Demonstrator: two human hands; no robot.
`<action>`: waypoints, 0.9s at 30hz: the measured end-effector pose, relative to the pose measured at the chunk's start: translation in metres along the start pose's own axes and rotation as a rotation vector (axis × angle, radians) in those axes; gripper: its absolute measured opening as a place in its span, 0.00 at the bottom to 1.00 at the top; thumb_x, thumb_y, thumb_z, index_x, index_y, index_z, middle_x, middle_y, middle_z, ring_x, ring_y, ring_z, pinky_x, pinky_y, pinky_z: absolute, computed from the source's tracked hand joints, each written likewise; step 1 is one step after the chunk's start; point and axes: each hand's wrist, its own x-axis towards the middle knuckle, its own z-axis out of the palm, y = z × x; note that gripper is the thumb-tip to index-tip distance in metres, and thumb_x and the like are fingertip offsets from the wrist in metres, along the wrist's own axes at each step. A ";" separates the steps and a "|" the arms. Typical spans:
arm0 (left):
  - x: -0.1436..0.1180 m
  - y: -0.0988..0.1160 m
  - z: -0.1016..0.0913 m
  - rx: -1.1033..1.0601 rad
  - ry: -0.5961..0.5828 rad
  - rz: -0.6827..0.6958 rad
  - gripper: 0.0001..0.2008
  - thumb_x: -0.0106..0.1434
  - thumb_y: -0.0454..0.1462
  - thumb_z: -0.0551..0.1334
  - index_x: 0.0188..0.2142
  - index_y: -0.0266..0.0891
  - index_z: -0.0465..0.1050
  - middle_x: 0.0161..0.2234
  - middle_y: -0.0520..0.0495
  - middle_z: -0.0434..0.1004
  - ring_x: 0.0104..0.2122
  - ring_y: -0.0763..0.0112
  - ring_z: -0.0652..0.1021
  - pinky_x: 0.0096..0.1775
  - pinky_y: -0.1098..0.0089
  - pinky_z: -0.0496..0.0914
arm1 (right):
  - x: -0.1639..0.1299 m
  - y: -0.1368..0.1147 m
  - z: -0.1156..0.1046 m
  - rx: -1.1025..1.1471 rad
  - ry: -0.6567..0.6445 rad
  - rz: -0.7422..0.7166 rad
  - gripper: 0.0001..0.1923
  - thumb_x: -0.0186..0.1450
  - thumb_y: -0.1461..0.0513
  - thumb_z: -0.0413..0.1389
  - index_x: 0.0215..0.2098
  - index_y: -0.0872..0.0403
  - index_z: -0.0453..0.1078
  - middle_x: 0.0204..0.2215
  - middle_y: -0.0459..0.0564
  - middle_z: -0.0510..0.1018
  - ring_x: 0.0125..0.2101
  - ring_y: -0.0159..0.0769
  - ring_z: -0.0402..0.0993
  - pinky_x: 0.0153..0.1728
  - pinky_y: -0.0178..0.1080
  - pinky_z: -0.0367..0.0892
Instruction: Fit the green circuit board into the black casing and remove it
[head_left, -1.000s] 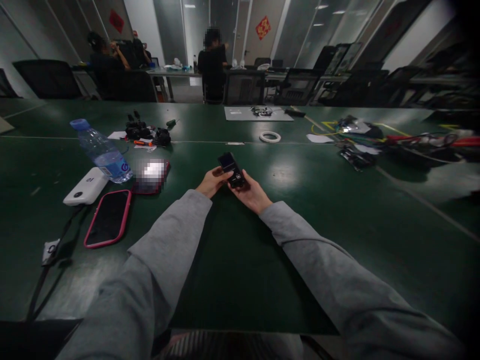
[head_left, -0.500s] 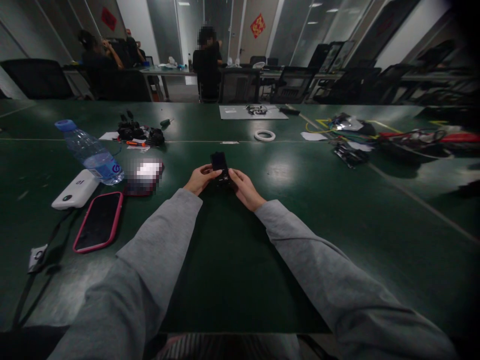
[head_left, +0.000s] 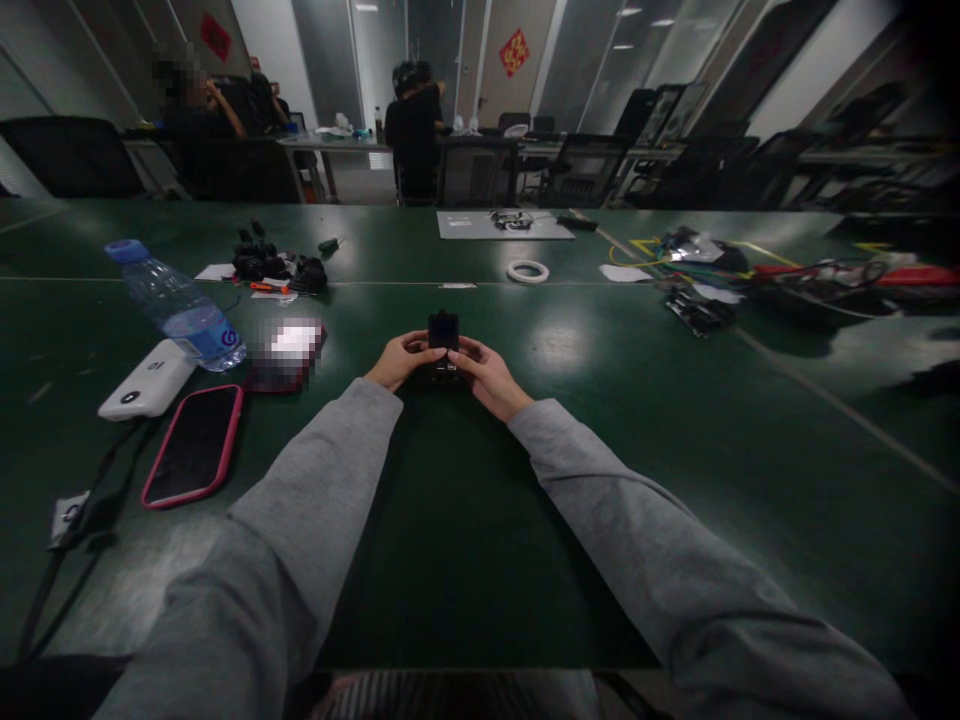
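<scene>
A small black device with a dark screen (head_left: 443,331) stands nearly upright between my two hands, over the middle of the green table (head_left: 480,540). My left hand (head_left: 405,360) is closed round its left side, thumb on the front below the screen. From the right, my right hand (head_left: 487,372) grips it too, with the thumb pressed on the front near the lower buttons. The fingers behind the device are mostly hidden.
On the left are a water bottle (head_left: 184,310), a white power bank (head_left: 148,382) with a cable and a pink-cased phone (head_left: 193,445). A tape roll (head_left: 527,271) lies ahead; tangled wires (head_left: 697,250) lie right. People sit at a far table.
The device has turned from a slight tilt to straight upright. My right thumb has moved left onto its front; the left hand has hardly moved.
</scene>
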 end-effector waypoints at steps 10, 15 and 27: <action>0.001 -0.001 -0.002 0.038 0.003 -0.004 0.34 0.40 0.38 0.77 0.47 0.33 0.72 0.35 0.46 0.77 0.37 0.69 0.77 0.48 0.61 0.68 | 0.001 0.001 -0.003 -0.001 0.017 0.000 0.31 0.48 0.58 0.72 0.46 0.53 0.66 0.41 0.46 0.75 0.42 0.30 0.73 0.46 0.34 0.70; 0.003 -0.002 -0.004 0.049 -0.026 -0.023 0.39 0.41 0.39 0.77 0.52 0.35 0.68 0.37 0.45 0.76 0.38 0.66 0.78 0.47 0.60 0.69 | 0.002 0.002 -0.004 0.005 0.033 -0.004 0.31 0.48 0.57 0.72 0.46 0.52 0.65 0.39 0.44 0.75 0.40 0.28 0.73 0.43 0.32 0.70; -0.001 0.003 -0.002 0.049 -0.025 -0.055 0.37 0.39 0.38 0.77 0.50 0.34 0.69 0.34 0.47 0.76 0.36 0.67 0.77 0.47 0.60 0.68 | -0.001 -0.003 0.002 0.036 0.063 0.018 0.32 0.46 0.58 0.73 0.44 0.53 0.64 0.36 0.43 0.74 0.35 0.26 0.72 0.37 0.30 0.69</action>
